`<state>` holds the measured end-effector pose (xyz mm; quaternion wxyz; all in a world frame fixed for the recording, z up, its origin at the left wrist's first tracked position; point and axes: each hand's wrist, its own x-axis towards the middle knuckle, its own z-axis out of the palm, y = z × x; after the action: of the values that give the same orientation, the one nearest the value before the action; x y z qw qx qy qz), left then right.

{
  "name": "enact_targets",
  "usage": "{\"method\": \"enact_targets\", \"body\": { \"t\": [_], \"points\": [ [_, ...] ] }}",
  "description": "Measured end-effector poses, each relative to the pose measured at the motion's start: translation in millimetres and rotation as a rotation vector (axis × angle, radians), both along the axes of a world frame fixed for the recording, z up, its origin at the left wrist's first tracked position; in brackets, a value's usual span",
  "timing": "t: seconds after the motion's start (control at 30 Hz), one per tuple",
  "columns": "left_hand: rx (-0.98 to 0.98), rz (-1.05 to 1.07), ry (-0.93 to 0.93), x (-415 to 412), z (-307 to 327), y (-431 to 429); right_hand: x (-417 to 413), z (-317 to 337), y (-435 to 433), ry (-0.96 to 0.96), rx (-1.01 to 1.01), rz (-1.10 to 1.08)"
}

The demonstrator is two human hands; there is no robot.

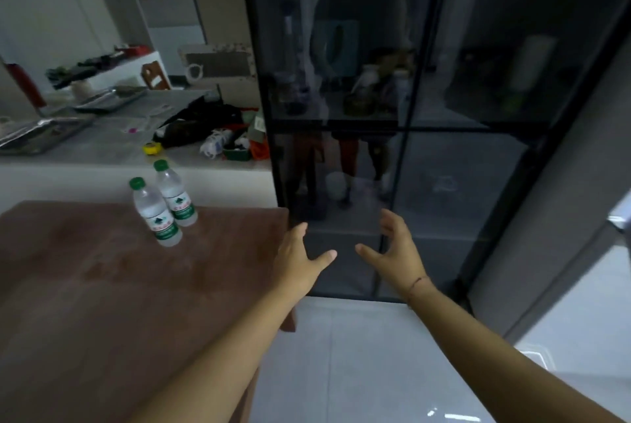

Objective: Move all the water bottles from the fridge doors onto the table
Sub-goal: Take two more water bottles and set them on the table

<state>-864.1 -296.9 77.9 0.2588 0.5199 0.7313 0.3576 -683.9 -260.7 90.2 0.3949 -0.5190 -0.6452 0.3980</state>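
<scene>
Two clear water bottles with green caps and green labels stand side by side on the brown table [85, 286], the nearer bottle [155, 212] in front of the farther bottle [173, 194]. The dark glass fridge [461, 98] stands right of the table with all its doors closed. My left hand [300, 259] and my right hand [392, 247] are held out in front of the lower fridge doors, both with fingers spread and holding nothing. No bottles show through the doors.
A grey counter [102, 146] behind the table carries metal trays, a black bag, a yellow tape and other clutter. The pale tiled floor [358, 354] lies below my arms. A grey wall panel borders the fridge on the right.
</scene>
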Motion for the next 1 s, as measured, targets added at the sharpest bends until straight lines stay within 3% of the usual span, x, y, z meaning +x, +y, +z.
{"method": "enact_targets", "body": {
  "t": [0.43, 0.77, 1.0],
  "points": [
    [0.082, -0.241, -0.029, 225.1, 22.3, -88.5, 205.2, 16.3, -148.4, 0.039, 0.085, -0.158],
    [0.127, -0.506, -0.098, 432.3, 40.0, -166.5, 409.3, 28.4, -262.9, -0.049, 0.166, -0.445],
    [0.182, -0.666, -0.101, 549.8, 70.5, -185.9, 521.3, 54.2, -294.7, -0.047, 0.222, -0.601]
  ]
}}
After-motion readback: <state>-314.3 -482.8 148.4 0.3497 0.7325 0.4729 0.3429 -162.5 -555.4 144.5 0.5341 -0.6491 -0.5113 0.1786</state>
